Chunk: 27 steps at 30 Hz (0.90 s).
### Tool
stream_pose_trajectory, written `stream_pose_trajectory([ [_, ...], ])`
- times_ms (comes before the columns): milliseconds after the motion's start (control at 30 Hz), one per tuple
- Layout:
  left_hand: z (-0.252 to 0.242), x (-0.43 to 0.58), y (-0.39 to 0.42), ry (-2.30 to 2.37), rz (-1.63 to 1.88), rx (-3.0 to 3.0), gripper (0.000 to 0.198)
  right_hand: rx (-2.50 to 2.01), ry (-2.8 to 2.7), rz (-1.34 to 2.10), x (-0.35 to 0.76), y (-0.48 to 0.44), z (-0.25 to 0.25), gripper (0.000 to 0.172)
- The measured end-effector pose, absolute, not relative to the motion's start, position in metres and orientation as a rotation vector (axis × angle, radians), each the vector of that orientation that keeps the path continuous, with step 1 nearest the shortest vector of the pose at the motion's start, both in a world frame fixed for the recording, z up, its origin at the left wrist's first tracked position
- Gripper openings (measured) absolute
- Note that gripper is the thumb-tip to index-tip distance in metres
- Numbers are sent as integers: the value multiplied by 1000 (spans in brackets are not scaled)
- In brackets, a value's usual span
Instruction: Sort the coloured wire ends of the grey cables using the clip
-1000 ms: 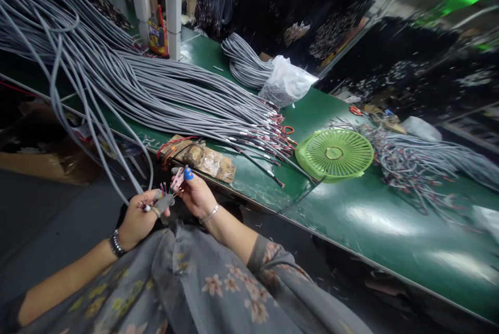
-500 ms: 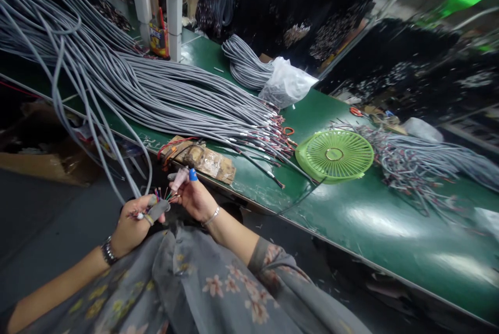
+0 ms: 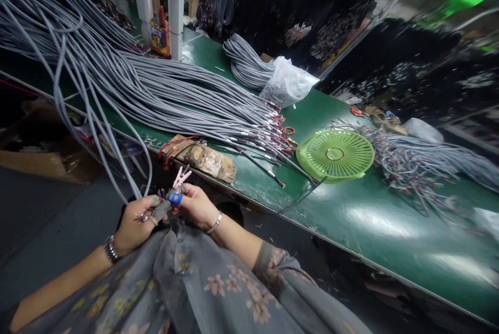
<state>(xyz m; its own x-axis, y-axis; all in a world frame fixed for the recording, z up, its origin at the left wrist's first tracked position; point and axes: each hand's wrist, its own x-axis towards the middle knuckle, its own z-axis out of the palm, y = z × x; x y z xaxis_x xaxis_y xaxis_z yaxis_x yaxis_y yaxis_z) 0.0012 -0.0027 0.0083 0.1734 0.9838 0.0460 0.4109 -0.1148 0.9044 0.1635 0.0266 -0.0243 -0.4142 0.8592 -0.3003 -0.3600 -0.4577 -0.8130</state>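
Observation:
My left hand (image 3: 134, 225) is closed around the ends of several grey cables (image 3: 134, 190), whose thin coloured wires (image 3: 161, 194) fan out above the fingers. Grey wrapping covers some of its fingertips. Against these wires, my right hand (image 3: 199, 208) is closed in a pinch, with a blue wrap (image 3: 176, 198) on its thumb. A pink clothespin (image 3: 181, 177) sticks up from its fingers, the two legs spread apart. The fingertips of both hands meet, so the exact pinch point is hidden.
A long bundle of grey cables (image 3: 167, 100) lies across the green table (image 3: 331, 230). Near the edge is a taped cardboard piece (image 3: 214, 163). Further right are a green fan (image 3: 335, 154) and tangled cables (image 3: 409, 162). A plastic bag (image 3: 290, 81) stands behind.
My right hand has moved down and left, from beside the wires onto them. Its blue-wrapped thumb has come down, and the clothespin now points upward.

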Motion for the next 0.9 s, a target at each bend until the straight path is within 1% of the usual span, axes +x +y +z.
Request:
stream_pose_trajectory([
  [133, 11, -1, 5, 1211, 729, 1686, 28, -969, -938, 1899, 165, 25, -26, 49],
  [233, 13, -2, 8, 1188, 678, 1696, 29, -994, -972, 1886, 167, 25, -26, 49],
  [633, 16, -1, -1, 1442, 880, 1590, 32, -1008, -846, 1936, 163, 26, -26, 50],
  [800, 8, -4, -1, 1485, 909, 1587, 32, -937, -793, 2026, 167, 29, -31, 52],
  [900, 12, -2, -1, 1481, 944, 1541, 32, -888, -652, 2070, 174, 37, -33, 54],
])
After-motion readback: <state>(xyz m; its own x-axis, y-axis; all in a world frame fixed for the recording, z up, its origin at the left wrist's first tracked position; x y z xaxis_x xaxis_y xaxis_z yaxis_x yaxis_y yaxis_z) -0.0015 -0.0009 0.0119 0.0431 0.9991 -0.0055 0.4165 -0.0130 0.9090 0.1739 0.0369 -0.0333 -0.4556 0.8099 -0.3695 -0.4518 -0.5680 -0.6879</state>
